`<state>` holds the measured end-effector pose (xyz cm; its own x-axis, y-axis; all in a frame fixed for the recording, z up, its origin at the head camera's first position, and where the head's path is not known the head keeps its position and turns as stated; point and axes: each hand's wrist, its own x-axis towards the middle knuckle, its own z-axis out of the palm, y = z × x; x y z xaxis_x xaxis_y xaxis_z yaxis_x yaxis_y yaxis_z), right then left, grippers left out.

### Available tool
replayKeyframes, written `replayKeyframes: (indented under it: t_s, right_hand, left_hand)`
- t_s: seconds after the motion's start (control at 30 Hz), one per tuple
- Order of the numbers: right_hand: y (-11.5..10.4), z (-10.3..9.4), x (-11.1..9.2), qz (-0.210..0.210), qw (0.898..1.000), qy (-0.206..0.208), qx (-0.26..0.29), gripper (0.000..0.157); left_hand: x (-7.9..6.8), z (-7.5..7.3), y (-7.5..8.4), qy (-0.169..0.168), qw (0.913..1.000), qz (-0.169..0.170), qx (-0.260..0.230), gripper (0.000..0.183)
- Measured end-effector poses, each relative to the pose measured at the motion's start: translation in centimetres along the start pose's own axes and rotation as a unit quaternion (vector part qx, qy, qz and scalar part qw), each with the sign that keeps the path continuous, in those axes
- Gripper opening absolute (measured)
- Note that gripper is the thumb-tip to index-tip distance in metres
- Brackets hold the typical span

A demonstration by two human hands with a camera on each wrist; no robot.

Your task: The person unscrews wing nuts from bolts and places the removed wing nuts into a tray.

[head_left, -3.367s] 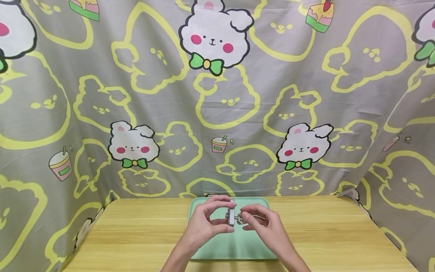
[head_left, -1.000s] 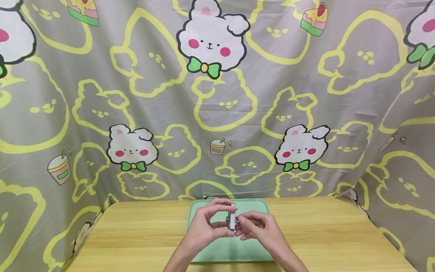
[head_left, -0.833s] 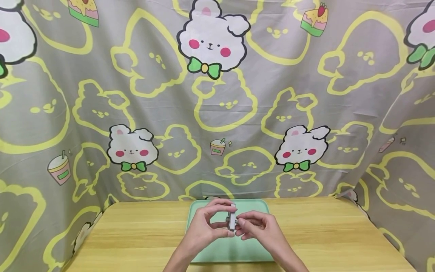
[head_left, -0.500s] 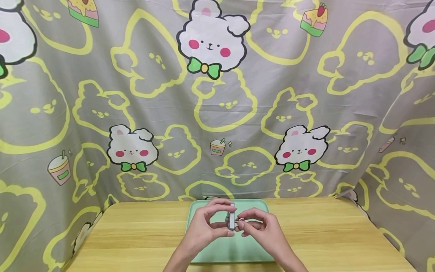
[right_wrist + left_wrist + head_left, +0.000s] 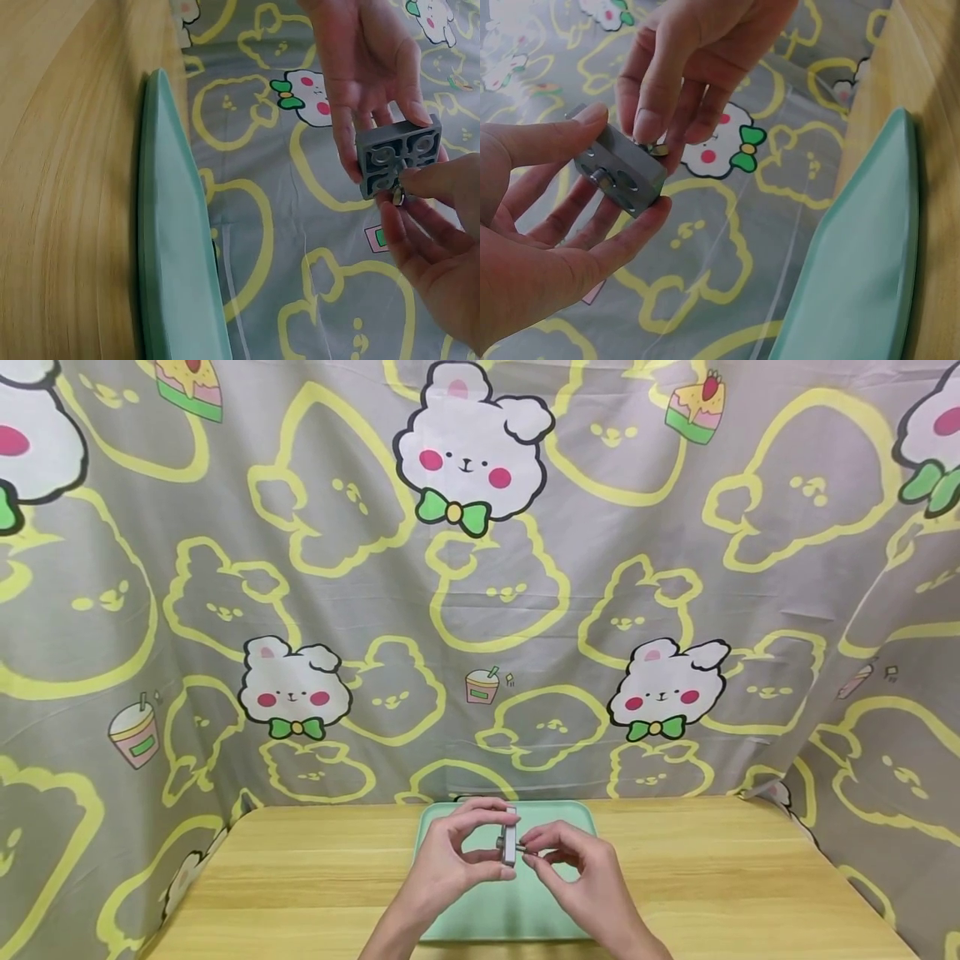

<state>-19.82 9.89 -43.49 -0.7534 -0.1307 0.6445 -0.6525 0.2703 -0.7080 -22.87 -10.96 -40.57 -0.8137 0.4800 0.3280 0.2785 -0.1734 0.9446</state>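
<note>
Above the tray, my left hand [image 5: 448, 852] holds a small grey block [image 5: 510, 843] by its upper and lower edges, fingers on top and thumb below. A bolt [image 5: 600, 178] sits in the block, its head showing among round holes in the left wrist view. The other face, in the right wrist view, has several round recesses. On that side, my right hand [image 5: 581, 864] pinches a small shiny metal piece [image 5: 398, 196] at the bolt's end between thumb and fingers. The fingertips hide most of this piece, so I cannot tell its exact kind.
A mint-green tray [image 5: 480, 918] lies under the hands on the wooden table [image 5: 315, 877]. Behind the table and along both sides hangs a grey curtain [image 5: 525, 710] printed with cartoon bunnies.
My left hand keeps the block nearly still. My right fingers shift round the metal piece at the bolt, which showed more plainly 3.4 seconds ago; right thumb and fingers are now spread further apart.
</note>
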Motion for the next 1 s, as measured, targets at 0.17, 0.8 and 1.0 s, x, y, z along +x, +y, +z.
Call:
replayKeyframes:
  t_s: [0.17, 0.8, 1.0]
  right_hand:
    - [0.3, 0.2, -0.1, -0.067, 0.996, 0.01, -0.054, 0.033]
    - [-0.4, -1.0, 0.7, 0.227, 0.967, -0.016, 0.115, 0.027]
    - [0.1, -1.2, 0.8, 0.288, 0.94, -0.059, 0.175, 0.042]
  left_hand:
    - [0.1, -0.1, -0.1, -0.004, 0.9999, 0.011, 0.0, 0.052]
    - [0.0, 0.2, 0.0, 0.0, 1.0, 0.004, 0.009, 0.05]
    - [0.0, 0.5, 0.0, -0.002, 0.9998, 0.004, 0.019, 0.048]
